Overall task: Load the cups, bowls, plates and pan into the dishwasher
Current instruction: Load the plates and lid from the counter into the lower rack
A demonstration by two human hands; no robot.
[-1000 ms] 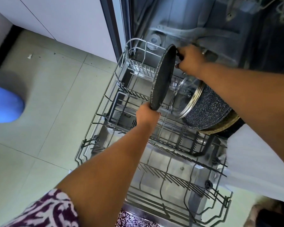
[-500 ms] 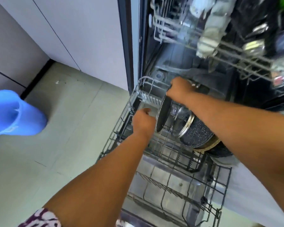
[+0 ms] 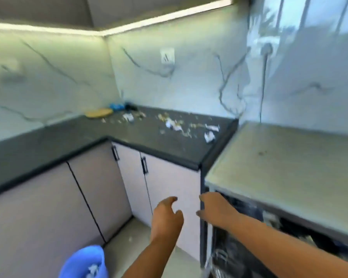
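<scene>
The view is blurred and faces the kitchen corner. The open dishwasher [image 3: 247, 227] is at the lower right, its dark inside partly showing under its pale top [image 3: 285, 157]. My left hand [image 3: 166, 214] hangs in the air in front of the cabinet doors, fingers relaxed, holding nothing. My right hand [image 3: 215, 207] hovers at the dishwasher's upper left corner, fingers loosely bent, empty. The pan and the lower rack are out of the frame.
A dark countertop [image 3: 129, 137] runs along the marble wall, strewn with paper scraps and crumbs [image 3: 179, 125]. A round wooden board [image 3: 98, 112] lies in the corner. A blue bin [image 3: 84, 261] stands on the floor at the lower left.
Both hands have let go of the flat pan in the lower rack and lifted. The camera swung up from the rack to the counter and wall.
</scene>
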